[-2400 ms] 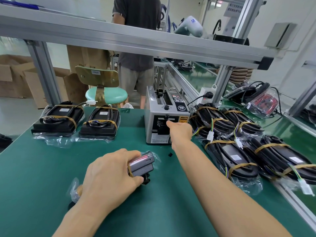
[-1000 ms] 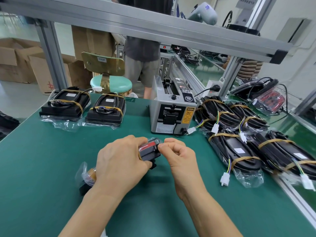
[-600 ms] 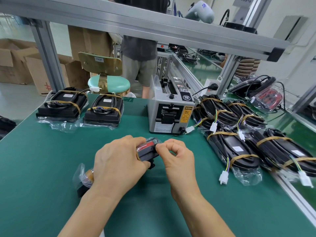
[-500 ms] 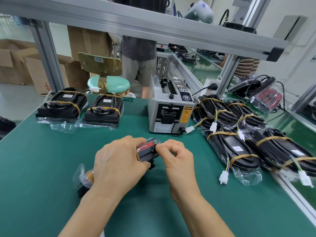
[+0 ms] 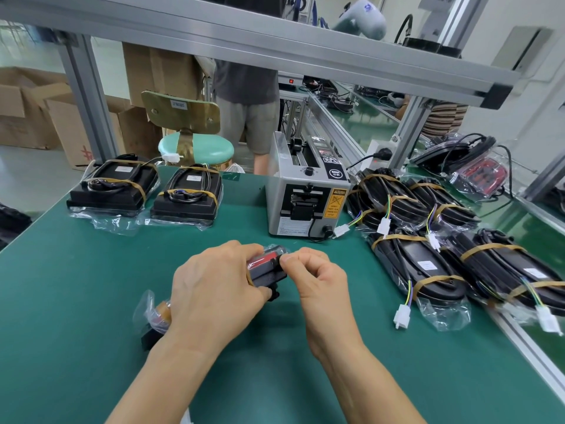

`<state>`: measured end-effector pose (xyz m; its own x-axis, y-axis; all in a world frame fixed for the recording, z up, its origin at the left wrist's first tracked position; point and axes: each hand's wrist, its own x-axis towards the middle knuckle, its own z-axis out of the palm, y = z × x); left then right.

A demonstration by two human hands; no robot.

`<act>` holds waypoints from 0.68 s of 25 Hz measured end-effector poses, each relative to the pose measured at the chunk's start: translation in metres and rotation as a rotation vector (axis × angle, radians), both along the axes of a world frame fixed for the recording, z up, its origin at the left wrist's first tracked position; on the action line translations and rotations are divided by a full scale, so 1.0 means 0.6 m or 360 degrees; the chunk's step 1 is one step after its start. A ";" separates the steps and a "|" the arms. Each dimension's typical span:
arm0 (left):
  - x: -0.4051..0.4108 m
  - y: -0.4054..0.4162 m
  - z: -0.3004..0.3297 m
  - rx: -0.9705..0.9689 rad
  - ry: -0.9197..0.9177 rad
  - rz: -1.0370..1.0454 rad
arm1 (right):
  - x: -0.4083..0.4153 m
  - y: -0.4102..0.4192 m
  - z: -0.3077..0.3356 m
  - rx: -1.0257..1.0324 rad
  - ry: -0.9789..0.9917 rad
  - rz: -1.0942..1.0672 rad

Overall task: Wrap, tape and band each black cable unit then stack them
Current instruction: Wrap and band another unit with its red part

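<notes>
Green desk [image 5: 91, 301] under an aluminium frame [image 5: 275, 41]; tape dispenser [image 5: 307, 203] at centre back, banded units [image 5: 428, 270] piled right, two more [image 5: 146, 191] back left, cartons [image 5: 30, 117] on the floor behind. Left hand [image 5: 214, 292] gripped the bagged unit [image 5: 267, 269] at mid-desk. Right hand [image 5: 318, 276] pinched its near end between curled fingertips.

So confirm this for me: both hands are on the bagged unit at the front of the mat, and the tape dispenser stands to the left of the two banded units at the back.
Not quite. In the head view the tape dispenser stands to the right of the two banded units. The rest holds: the left hand grips the bagged unit, and the right hand pinches at its end.
</notes>
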<state>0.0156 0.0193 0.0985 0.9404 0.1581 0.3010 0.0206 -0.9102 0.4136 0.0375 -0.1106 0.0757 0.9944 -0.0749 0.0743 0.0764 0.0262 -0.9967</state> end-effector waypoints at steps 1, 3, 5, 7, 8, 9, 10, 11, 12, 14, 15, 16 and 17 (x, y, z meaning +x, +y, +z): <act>0.000 0.000 0.000 -0.0001 0.0000 0.0000 | 0.000 0.000 0.000 -0.0028 -0.0008 -0.0005; 0.000 0.000 0.001 -0.0014 -0.0001 0.0003 | 0.000 0.001 0.000 -0.0079 -0.0030 -0.0020; 0.000 0.001 0.001 -0.0012 0.0000 0.0003 | 0.001 0.001 0.000 -0.0115 -0.0051 -0.0031; 0.000 0.001 0.000 -0.0004 0.0000 -0.0004 | 0.002 0.001 0.000 -0.0130 -0.0060 -0.0022; 0.000 0.002 0.000 -0.0008 0.0000 -0.0006 | 0.003 0.001 0.000 -0.0126 -0.0059 -0.0012; 0.000 0.002 0.000 -0.0014 0.0001 -0.0006 | 0.003 0.001 0.000 -0.0119 -0.0053 -0.0003; 0.000 0.001 0.001 -0.0019 0.0002 -0.0005 | 0.004 0.001 0.000 -0.0110 -0.0045 0.0003; 0.000 0.001 0.001 -0.0020 0.0002 -0.0004 | 0.004 0.000 0.000 -0.0097 -0.0032 0.0007; 0.000 0.001 0.001 -0.0022 0.0000 -0.0006 | 0.005 0.000 0.000 -0.0076 -0.0020 0.0016; 0.000 0.001 0.001 -0.0028 0.0002 -0.0008 | 0.004 -0.002 0.002 -0.0007 0.0000 0.0068; 0.000 0.001 0.001 -0.0020 0.0013 -0.0009 | 0.003 -0.003 0.003 0.0025 0.0008 0.0094; 0.000 0.002 0.001 -0.0004 0.0028 -0.0010 | 0.002 -0.003 0.004 0.0040 0.0011 0.0109; 0.001 0.002 0.001 0.0011 0.0038 -0.0011 | 0.002 -0.003 0.005 0.0034 0.0009 0.0113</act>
